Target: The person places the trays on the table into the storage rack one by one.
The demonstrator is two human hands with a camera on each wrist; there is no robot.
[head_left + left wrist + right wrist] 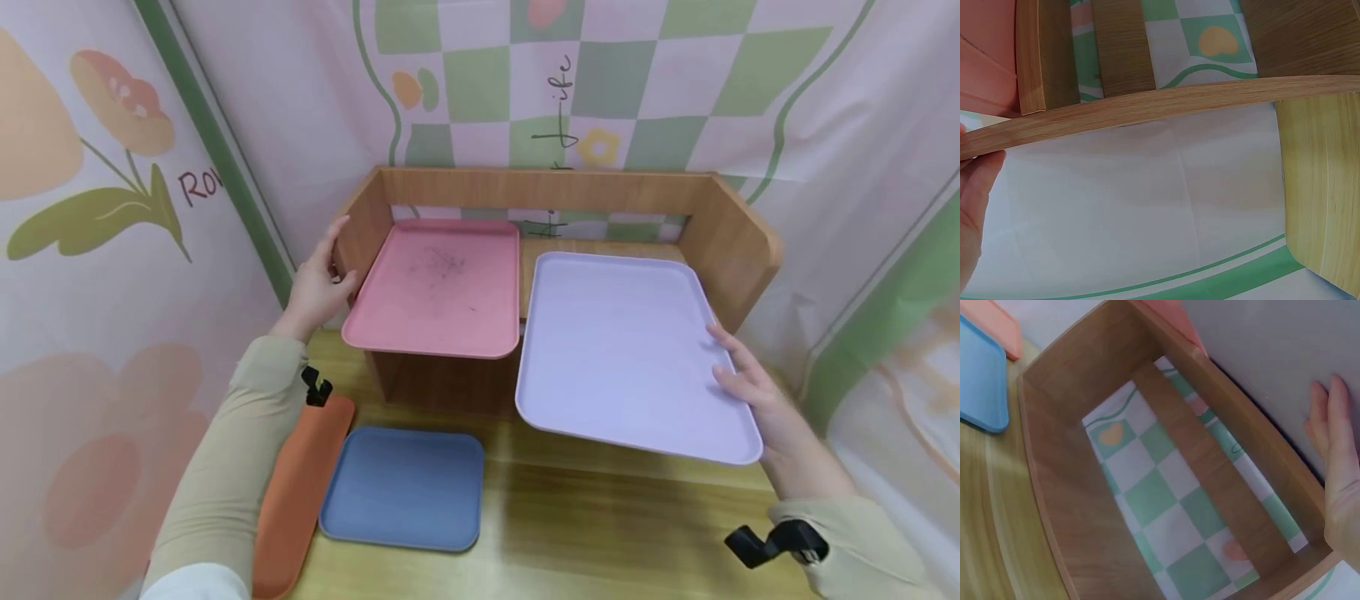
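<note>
A lavender tray (pixel 615 350) is tilted over the right part of a small wooden desk shelf (pixel 547 190), its front end hanging past the shelf. My right hand (pixel 772 417) holds the tray's right edge, thumb on top; in the right wrist view, fingers (pixel 1338 419) lie against its grey-looking underside. A pink tray (pixel 442 292) with dark marks lies on the left part of the shelf top and overhangs its front. My left hand (pixel 315 283) grips the shelf's left side panel (pixel 1166 103), thumb and fingers on either side of its edge.
The shelf stands on a wood-grain table (pixel 570 533). A blue tray (pixel 405 492) lies in front of it, beside an orange tray (pixel 300 492) partly under my left forearm. Patterned curtains (pixel 300 83) hang close behind and on both sides.
</note>
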